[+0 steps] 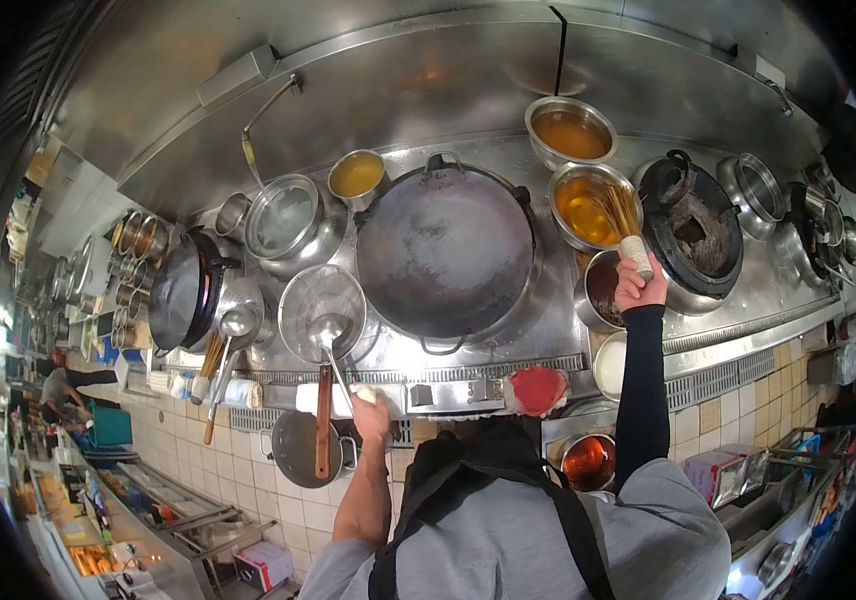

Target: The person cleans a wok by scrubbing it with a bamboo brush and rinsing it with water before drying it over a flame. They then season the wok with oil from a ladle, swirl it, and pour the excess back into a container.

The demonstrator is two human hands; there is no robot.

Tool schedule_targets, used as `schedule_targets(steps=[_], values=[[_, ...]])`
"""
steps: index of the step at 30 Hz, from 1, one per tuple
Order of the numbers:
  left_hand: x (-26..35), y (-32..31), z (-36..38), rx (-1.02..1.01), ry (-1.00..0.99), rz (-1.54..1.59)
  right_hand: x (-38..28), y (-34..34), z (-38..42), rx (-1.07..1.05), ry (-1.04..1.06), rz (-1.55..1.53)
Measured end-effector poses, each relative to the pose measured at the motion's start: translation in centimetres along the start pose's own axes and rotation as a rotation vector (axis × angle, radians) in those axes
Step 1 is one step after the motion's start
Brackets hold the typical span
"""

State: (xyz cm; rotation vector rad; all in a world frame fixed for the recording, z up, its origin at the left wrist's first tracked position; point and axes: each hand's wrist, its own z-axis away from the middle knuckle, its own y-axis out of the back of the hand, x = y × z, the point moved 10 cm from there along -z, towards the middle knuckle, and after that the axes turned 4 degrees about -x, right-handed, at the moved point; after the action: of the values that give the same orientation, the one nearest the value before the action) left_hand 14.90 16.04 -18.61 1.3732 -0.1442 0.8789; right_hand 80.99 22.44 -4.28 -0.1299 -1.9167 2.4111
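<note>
My right hand (641,284) is closed around the wrapped handle of a bamboo brush (623,215), whose bristles lie over a metal bowl of amber liquid (580,205). Near the counter's front edge, my left hand (370,412) is closed at a pale cloth (368,393) by the end of a metal ladle's handle. The ladle (330,329) rests its bowl over a round wire strainer (321,305), beside the strainer's wooden handle (323,420). Between my hands sits a large dark wok (446,252) with a greyish inner surface.
Another wok (180,293) stands at the left, near a second brush (210,362). A charred burner ring (693,232) is at the right. A red cloth (538,390) lies on the front edge. A co-worker (66,390) is at the far left.
</note>
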Motion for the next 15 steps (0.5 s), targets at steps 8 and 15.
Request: schedule_targets(steps=[8, 15], values=[[10.2, -5.9, 2.9, -0.336, 0.205, 1.022, -0.2, -0.3, 0.4, 0.006, -0.024, 0.025], [17.3, -11.2, 3.8, -0.220, 0.425, 0.864, 0.1, -0.6, 0.9, -0.002, -0.038, 0.084]])
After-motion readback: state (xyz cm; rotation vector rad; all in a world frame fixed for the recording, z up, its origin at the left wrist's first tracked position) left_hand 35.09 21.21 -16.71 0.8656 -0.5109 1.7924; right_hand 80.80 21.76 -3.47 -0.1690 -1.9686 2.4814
